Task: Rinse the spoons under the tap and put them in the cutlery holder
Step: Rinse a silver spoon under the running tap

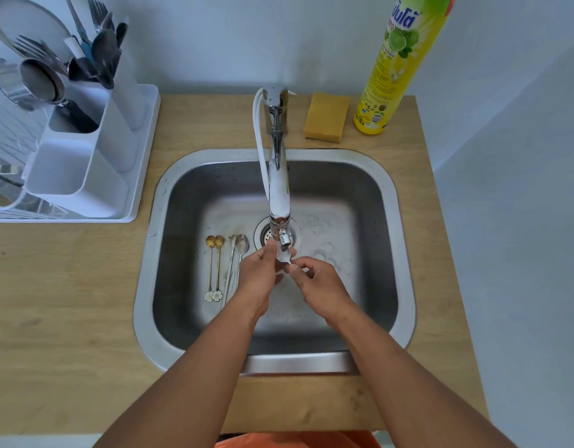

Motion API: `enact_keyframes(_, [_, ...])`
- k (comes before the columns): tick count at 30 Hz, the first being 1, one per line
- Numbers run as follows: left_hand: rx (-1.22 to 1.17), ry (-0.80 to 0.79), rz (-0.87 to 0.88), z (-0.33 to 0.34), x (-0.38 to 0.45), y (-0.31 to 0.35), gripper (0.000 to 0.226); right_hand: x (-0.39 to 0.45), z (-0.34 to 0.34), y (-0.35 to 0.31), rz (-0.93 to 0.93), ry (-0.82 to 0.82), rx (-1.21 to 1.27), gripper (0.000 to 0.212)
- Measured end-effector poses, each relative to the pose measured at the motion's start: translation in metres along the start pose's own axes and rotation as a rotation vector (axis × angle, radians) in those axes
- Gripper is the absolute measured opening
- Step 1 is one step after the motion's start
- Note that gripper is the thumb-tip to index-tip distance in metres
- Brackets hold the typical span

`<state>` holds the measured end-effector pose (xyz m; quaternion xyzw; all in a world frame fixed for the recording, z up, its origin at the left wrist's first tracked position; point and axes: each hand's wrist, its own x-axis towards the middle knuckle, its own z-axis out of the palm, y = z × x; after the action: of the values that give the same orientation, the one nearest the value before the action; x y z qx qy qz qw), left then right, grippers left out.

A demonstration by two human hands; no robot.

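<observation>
Under the chrome tap (279,176), water runs onto a silver spoon (285,257) that both hands hold over the steel sink (156,253). My left hand (258,274) grips it from the left, and my right hand (314,282) pinches it from the right with thumb and fingers. On the sink floor to the left lie two gold spoons with flower ends (214,266) and two silver spoons (236,263). The white cutlery holder (82,156) stands at the back left on a drying rack, with forks and spoons in its far compartments.
A yellow sponge (326,116) and a tall yellow dish-soap bottle (398,66) stand behind the sink on the wooden counter (59,302). A white plate (24,24) and a metal strainer (41,80) sit in the rack at far left. The drain (264,234) is below the spout.
</observation>
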<state>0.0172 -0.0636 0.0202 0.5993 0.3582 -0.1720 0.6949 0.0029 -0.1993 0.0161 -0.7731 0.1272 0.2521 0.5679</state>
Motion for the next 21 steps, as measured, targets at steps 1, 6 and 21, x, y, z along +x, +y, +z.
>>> enact_keyframes(1, [0.02, 0.038, 0.015, 0.001, 0.0, 0.0, 0.03, 0.001, 0.0, 0.0, -0.002, 0.011, -0.009, 0.018])
enact_keyframes(6, [0.16, 0.096, 0.157, -0.005, -0.003, -0.002, 0.016, 0.005, 0.0, -0.001, 0.001, 0.023, -0.048, 0.016])
enact_keyframes(21, [0.51, 0.048, 0.321, -0.013, 0.011, 0.025, 0.027, 0.015, 0.001, -0.008, 0.042, -0.016, 0.056, 0.011])
